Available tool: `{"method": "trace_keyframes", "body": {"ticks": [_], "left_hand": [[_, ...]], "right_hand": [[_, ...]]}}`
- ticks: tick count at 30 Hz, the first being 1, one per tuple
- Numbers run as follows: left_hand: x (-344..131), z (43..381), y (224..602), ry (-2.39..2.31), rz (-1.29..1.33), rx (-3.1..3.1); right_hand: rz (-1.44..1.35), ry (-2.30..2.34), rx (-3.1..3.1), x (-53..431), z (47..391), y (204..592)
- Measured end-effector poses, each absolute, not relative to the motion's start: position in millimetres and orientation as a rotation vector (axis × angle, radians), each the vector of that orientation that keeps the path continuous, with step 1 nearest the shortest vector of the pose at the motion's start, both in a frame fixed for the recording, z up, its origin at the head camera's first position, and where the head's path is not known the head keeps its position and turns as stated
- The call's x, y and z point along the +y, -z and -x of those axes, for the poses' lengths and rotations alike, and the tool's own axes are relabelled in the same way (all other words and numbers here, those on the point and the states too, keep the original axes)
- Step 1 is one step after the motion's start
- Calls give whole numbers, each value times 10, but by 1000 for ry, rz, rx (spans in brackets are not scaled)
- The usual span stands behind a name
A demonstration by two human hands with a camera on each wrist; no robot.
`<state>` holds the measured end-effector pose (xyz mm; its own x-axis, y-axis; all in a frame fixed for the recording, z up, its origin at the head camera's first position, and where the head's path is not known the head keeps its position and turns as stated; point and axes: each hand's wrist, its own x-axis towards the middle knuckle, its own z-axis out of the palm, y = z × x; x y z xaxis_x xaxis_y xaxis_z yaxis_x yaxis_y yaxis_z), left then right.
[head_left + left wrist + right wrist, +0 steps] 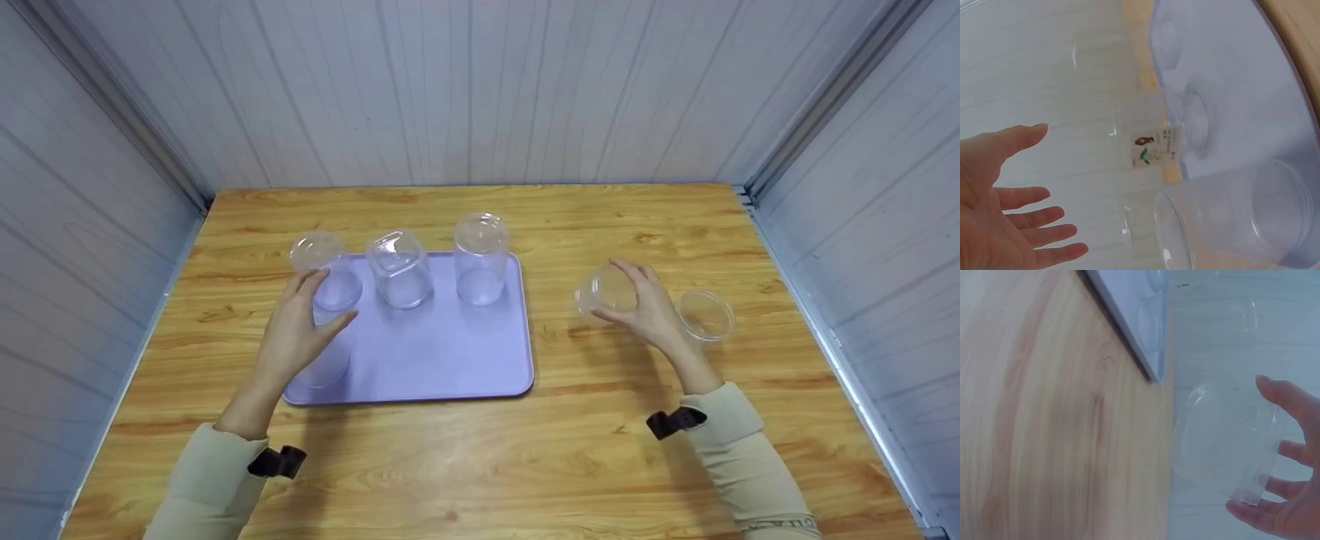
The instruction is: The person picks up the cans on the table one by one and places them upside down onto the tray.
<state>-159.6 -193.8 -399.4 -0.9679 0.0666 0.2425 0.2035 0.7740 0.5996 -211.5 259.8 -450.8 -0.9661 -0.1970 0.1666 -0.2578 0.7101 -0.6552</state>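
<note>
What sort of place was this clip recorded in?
Probably a small work booth set up for recording: pale panelled walls enclose a wood-grain tabletop on three sides, with clear plastic containers and a lilac tray laid out.

Table [495,472]: yellow-brown wood grain, darker streaks and small knots; soft glare near the front. Back wall [472,97]: pale, upright grooves, meets the table's rear edge. Left wall [75,225] and right wall [862,187]: blue-grey, lined, flank the table. Left corner strip [105,101] and right corner strip [832,90]: grey, each runs down to a rear corner of the table. Pale edging [840,367] follows the foot of the right wall. Right wrist view: grain blurred.
</note>
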Motion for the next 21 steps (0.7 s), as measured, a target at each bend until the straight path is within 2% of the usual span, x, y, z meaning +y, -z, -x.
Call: {"method": "trace_keyframes", "body": {"ticks": [21], "left_hand": [[-1643, 1586, 4078, 1180, 183, -2595]], "right_hand": [[-346, -1437, -2545, 2356, 1975, 4404]]}}
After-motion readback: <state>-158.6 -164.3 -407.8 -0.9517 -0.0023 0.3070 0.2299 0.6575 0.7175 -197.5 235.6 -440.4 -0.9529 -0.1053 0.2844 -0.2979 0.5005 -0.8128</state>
